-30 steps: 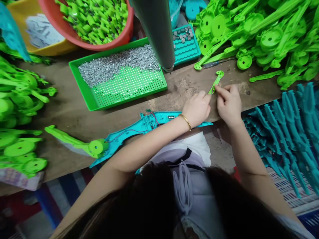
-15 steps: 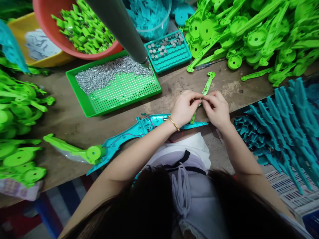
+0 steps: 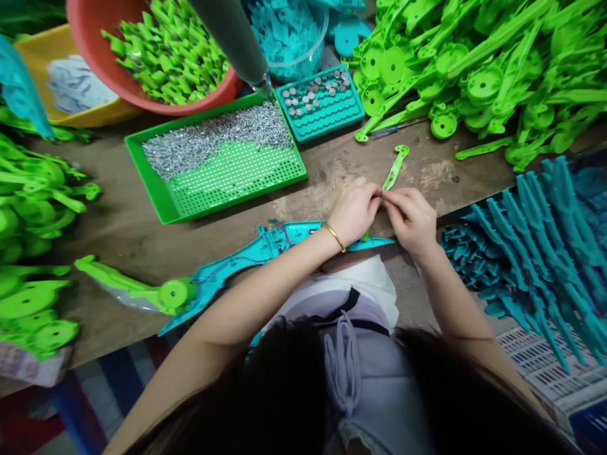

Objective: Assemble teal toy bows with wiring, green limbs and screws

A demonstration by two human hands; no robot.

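Note:
My left hand (image 3: 355, 208) and my right hand (image 3: 411, 218) meet at the fingertips, both pinched closed. Whatever lies between the fingers is too small and covered to make out. Directly beneath them is a narrow green plastic piece (image 3: 397, 165), its far end sticking out beyond my fingers and its near part mostly hidden by my left hand. A long blue plastic shell (image 3: 251, 253) with thin red wires lies along the table's near edge, passing under my left forearm. At its left end sits a green plastic arm with a round hub (image 3: 173, 292).
A green tray of screws (image 3: 213, 142) stands ahead, beside a teal tray with small round metal discs (image 3: 320, 104). A dark grey cylinder (image 3: 237, 44) hangs above. Green parts (image 3: 474, 69) are heaped at the right back; blue shells (image 3: 535, 240) stack at right. A red bowl (image 3: 90, 57) holds green pieces.
My left hand has closed in over the narrow green piece, covering more of its near part. The hanging cylinder's tip has shifted up and left, off the screw tray's corner.

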